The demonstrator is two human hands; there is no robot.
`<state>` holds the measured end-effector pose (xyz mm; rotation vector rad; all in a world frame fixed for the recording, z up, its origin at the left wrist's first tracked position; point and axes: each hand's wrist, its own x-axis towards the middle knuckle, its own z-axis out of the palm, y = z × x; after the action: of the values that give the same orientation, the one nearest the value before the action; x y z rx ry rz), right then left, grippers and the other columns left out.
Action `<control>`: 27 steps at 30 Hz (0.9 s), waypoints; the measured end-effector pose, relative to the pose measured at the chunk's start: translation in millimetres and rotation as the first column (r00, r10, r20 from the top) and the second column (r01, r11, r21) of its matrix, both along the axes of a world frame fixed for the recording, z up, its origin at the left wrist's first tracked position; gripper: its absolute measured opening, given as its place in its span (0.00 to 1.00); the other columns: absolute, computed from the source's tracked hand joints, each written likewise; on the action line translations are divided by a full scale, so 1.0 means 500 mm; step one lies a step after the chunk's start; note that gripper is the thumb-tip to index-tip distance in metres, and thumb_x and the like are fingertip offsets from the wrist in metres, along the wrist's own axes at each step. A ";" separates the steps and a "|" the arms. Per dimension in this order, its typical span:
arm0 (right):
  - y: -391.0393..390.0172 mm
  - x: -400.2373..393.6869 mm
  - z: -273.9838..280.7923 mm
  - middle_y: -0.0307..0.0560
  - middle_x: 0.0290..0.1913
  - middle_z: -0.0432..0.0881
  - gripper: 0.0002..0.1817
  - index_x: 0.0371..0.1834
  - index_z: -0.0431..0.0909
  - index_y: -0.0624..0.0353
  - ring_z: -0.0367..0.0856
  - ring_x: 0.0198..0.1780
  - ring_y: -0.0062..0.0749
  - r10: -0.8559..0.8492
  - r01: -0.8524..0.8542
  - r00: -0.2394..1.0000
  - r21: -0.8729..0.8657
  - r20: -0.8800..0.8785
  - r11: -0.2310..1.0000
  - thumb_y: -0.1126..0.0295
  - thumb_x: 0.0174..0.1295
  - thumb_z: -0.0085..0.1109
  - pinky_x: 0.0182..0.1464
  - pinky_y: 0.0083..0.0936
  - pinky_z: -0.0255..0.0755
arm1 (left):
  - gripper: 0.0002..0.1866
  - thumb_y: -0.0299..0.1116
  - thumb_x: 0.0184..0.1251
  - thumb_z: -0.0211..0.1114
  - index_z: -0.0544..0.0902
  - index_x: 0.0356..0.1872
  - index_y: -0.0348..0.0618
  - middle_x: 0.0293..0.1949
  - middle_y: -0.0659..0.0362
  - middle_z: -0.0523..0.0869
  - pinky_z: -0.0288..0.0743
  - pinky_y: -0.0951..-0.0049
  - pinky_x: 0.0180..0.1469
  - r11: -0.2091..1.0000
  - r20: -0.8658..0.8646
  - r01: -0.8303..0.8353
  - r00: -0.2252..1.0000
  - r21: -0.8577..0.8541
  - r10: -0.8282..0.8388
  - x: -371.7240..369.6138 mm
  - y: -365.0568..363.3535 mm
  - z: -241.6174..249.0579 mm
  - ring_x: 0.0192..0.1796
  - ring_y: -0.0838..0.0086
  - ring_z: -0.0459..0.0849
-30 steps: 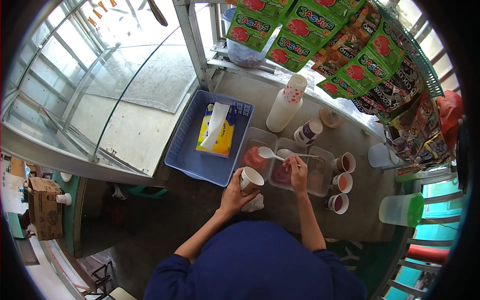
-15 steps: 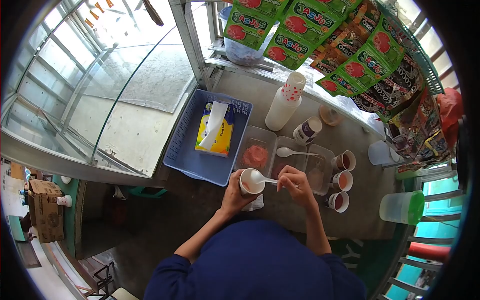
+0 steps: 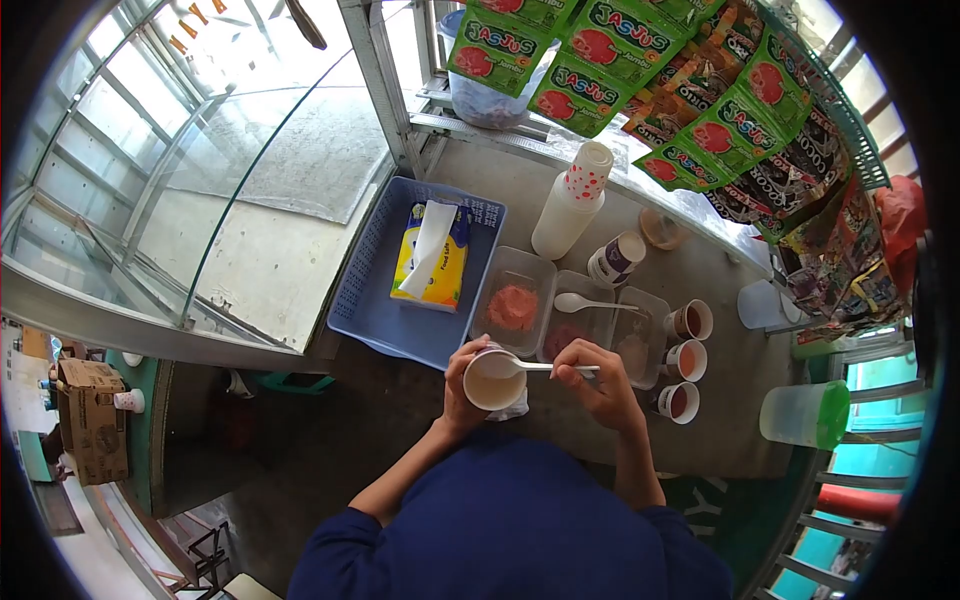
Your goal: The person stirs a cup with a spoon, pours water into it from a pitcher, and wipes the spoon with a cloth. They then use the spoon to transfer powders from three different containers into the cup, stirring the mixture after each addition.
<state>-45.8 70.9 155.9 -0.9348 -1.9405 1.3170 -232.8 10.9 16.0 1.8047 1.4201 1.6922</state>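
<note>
My left hand (image 3: 462, 390) is wrapped round a paper cup (image 3: 494, 391) that holds a pale liquid. Between the fingers of my right hand (image 3: 598, 383) is the handle of a white plastic spoon (image 3: 538, 367), its bowl over the cup's far rim. Just beyond my hands stand three clear plastic tubs: one with orange-pink powder (image 3: 513, 309), one with darker pink powder (image 3: 566, 340), one with pale brownish powder (image 3: 633, 350). A second white spoon (image 3: 585, 303) lies across the tubs. To the right, three cups hold reddish drinks, the nearest being a cup (image 3: 679, 403).
A blue basket (image 3: 350, 310) with a yellow tissue pack (image 3: 432, 257) is at left. Behind the tubs stand stacked white cups (image 3: 568, 216) and a printed cup stack (image 3: 615, 260). A green-lidded container (image 3: 803, 414) is at right. Drink sachets (image 3: 625, 40) hang above.
The cup has tipped so its opening faces up toward me more. The spoon has risen from inside the cup to its far rim and lies more level.
</note>
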 end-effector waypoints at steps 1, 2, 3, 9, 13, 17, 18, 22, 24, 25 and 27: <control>-0.003 -0.002 0.004 0.44 0.30 0.77 0.08 0.30 0.77 0.61 0.75 0.34 0.35 0.001 -0.001 1.000 -0.001 0.000 1.000 0.68 0.62 0.57 0.42 0.27 0.66 | 0.43 0.27 0.39 0.80 0.57 0.54 0.45 0.53 0.46 0.72 0.74 0.59 0.57 0.997 0.023 -0.046 0.999 0.067 0.045 0.002 0.004 0.000 0.57 0.53 0.77; -0.005 -0.005 0.011 0.44 0.30 0.77 0.08 0.30 0.77 0.61 0.75 0.34 0.36 0.002 -0.008 0.998 0.103 0.059 0.995 0.68 0.63 0.56 0.42 0.27 0.65 | 0.43 0.27 0.39 0.80 0.57 0.54 0.45 0.53 0.46 0.72 0.74 0.59 0.57 0.997 0.023 -0.045 0.999 0.068 0.044 0.000 0.006 0.001 0.57 0.53 0.77; -0.006 -0.005 0.016 0.44 0.30 0.77 0.07 0.30 0.77 0.60 0.75 0.33 0.36 -0.006 -0.019 0.993 0.206 0.118 0.978 0.69 0.63 0.56 0.42 0.28 0.65 | 0.44 0.26 0.39 0.80 0.57 0.54 0.45 0.53 0.46 0.72 0.73 0.59 0.58 0.989 -0.008 -0.023 1.000 0.144 0.024 -0.003 0.009 0.004 0.57 0.53 0.76; -0.021 -0.012 -0.019 0.42 0.28 0.75 0.15 0.26 0.73 0.61 0.72 0.30 0.23 -0.200 0.208 0.903 -0.022 -0.381 0.978 0.65 0.69 0.48 0.36 0.16 0.63 | 0.43 0.24 0.39 0.79 0.56 0.54 0.43 0.53 0.48 0.71 0.68 0.60 0.60 0.995 0.085 -0.094 0.992 -0.046 0.098 0.011 0.020 0.029 0.58 0.56 0.74; 0.032 -0.016 -0.109 0.39 0.28 0.74 0.14 0.28 0.75 0.63 0.68 0.27 0.18 -0.599 0.625 0.632 -0.134 -0.492 0.769 0.67 0.70 0.47 0.32 0.16 0.63 | 0.43 0.25 0.41 0.78 0.56 0.56 0.40 0.54 0.48 0.70 0.66 0.60 0.60 0.996 0.102 -0.094 0.990 -0.007 0.094 0.007 0.022 0.012 0.57 0.58 0.73; 0.062 -0.020 -0.207 0.40 0.27 0.79 0.14 0.33 0.80 0.64 0.75 0.29 0.19 -0.602 0.600 0.798 -0.050 -0.035 0.798 0.65 0.68 0.49 0.32 0.20 0.67 | 0.46 0.29 0.39 0.80 0.57 0.59 0.40 0.54 0.49 0.70 0.68 0.63 0.58 0.996 0.076 -0.074 0.994 -0.047 0.077 0.004 0.015 0.022 0.56 0.59 0.73; 0.062 -0.021 -0.229 0.40 0.27 0.79 0.14 0.33 0.80 0.64 0.75 0.29 0.19 -0.600 0.599 0.799 -0.045 -0.041 0.800 0.65 0.68 0.49 0.32 0.20 0.67 | 0.46 0.29 0.39 0.80 0.57 0.59 0.40 0.54 0.49 0.70 0.68 0.63 0.58 0.996 0.075 -0.075 0.994 -0.040 0.078 0.004 0.014 0.021 0.56 0.59 0.73; 0.060 -0.028 -0.296 0.40 0.27 0.79 0.13 0.33 0.80 0.64 0.73 0.28 0.15 -0.562 0.552 0.827 0.214 -0.018 0.806 0.65 0.67 0.53 0.28 0.16 0.66 | 0.49 0.32 0.35 0.82 0.58 0.60 0.41 0.54 0.50 0.70 0.71 0.63 0.54 0.992 -0.002 -0.101 0.995 -0.081 0.102 0.000 0.005 0.010 0.54 0.60 0.74; 0.053 -0.029 -0.303 0.38 0.27 0.80 0.13 0.34 0.81 0.64 0.72 0.25 0.14 -0.590 0.589 0.807 0.090 -0.011 0.803 0.65 0.67 0.52 0.27 0.16 0.65 | 0.52 0.33 0.32 0.83 0.57 0.61 0.44 0.53 0.49 0.71 0.70 0.59 0.57 0.996 0.028 -0.029 0.999 -0.087 0.032 -0.008 -0.001 0.005 0.56 0.54 0.73; 0.051 -0.028 -0.301 0.38 0.27 0.80 0.13 0.34 0.81 0.64 0.72 0.25 0.14 -0.591 0.589 0.807 0.090 -0.010 0.803 0.65 0.67 0.52 0.27 0.16 0.65 | 0.52 0.33 0.32 0.83 0.57 0.61 0.44 0.53 0.49 0.71 0.70 0.59 0.57 0.996 0.028 -0.029 0.999 -0.088 0.031 -0.011 -0.003 0.003 0.56 0.54 0.73; 0.047 -0.026 -0.296 0.42 0.28 0.82 0.13 0.35 0.81 0.63 0.76 0.27 0.22 -0.618 0.617 0.786 -0.040 -0.015 0.786 0.64 0.67 0.52 0.32 0.20 0.69 | 0.53 0.33 0.30 0.83 0.58 0.61 0.44 0.53 0.50 0.73 0.70 0.59 0.57 0.999 0.001 0.008 1.000 -0.052 -0.008 -0.014 -0.006 0.000 0.56 0.54 0.74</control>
<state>-58.6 94.2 7.9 -1.4097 -1.3937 0.9559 -240.0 8.1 16.0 1.7802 1.4405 1.6365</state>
